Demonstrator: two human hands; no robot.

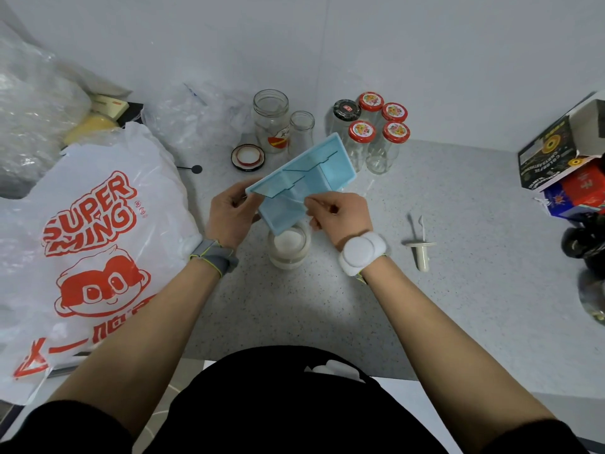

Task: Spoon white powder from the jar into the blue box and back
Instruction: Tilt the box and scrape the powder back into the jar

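Blue box: the blue box (304,181) is up off the counter (458,257), tilted, its near corner dipping over the open jar (289,245); dividers split it into compartments, and I can't make out any powder inside.
Left hand: the left hand (230,213) grips the box's left end, fingers curled round the edge; the fingertips are hidden behind the box.
Right hand: the right hand (339,214) pinches the box's near rim, thumb and fingers closed on it.
Jar: one jar of white powder (289,240) stands on the counter between the wrists; its far rim is covered by the box.
Spoon: one small white spoon (422,227) lies on the counter well right of the jar, beside a pale funnel-like piece (421,253); hard to say what that is.
Empty glassware: two lidless glass jars (271,121) at the back, one loose lid (247,157) in front of them.
Lidded bottles: five in a cluster (371,126), four red-topped, one dark; the box covers part of one.
Bag: one white printed carrier bag (98,240) on the left, cut off by the frame.
Boxes: stacked cartons (556,158) far right, cut off; dark shapes below them are unreadable.
Wrists: a grey band (214,257) on the left, a white puck-like device (360,253) on the right.
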